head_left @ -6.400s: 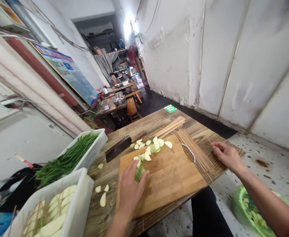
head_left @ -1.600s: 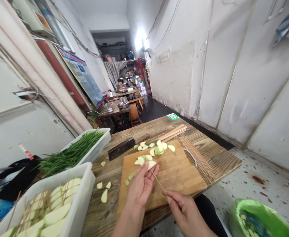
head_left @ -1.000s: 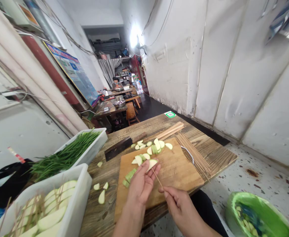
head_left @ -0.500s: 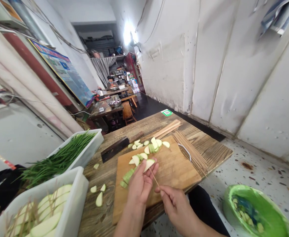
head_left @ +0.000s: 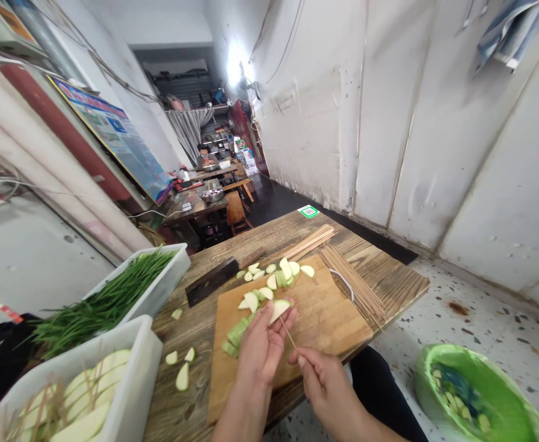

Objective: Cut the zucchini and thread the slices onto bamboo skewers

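Observation:
My left hand (head_left: 261, 347) pinches a pale zucchini slice (head_left: 279, 309) above the wooden cutting board (head_left: 325, 319). My right hand (head_left: 325, 383) grips a thin bamboo skewer (head_left: 288, 333) whose tip enters the slice. Several more cut slices (head_left: 269, 279) lie at the board's far edge, and a row of green-skinned pieces (head_left: 235, 334) lies by my left wrist. Loose skewers (head_left: 355, 285) are spread to the right of the board.
A cleaver (head_left: 212, 281) lies behind the board. A white tub of chives (head_left: 113, 298) and a white tub of skewered slices (head_left: 83, 399) stand at the left. A green basin (head_left: 479, 393) sits on the floor at the right. Stray slices (head_left: 182, 368) lie on the table (head_left: 403, 285).
My hands came together from apart: the left picked up a slice, the right took a skewer from the pile. Over the last second the skewer has gone further into the slice.

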### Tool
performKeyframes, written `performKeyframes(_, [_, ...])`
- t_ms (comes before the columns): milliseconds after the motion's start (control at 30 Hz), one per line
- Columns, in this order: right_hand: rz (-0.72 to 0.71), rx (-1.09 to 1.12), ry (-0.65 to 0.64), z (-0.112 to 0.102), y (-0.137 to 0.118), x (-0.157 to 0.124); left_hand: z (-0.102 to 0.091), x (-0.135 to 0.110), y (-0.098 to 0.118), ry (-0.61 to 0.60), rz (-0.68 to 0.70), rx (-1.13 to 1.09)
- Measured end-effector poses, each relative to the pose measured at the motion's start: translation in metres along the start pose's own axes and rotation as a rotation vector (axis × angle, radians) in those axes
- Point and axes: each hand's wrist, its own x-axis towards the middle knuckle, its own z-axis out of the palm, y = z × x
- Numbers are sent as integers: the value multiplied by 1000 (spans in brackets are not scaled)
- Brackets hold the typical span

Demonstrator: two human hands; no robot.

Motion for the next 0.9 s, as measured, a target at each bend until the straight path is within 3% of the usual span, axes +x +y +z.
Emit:
performKeyframes(367, [-25,14,30,3,3,0,0,-3,-4,-12,9,53])
performKeyframes(733, [-40,54,57,-1,5,14,-1,-11,-24,9,-34,73])
performKeyframes(900, [13,113,55,-6,15,18,-4,-13,-40,-68,-70,83])
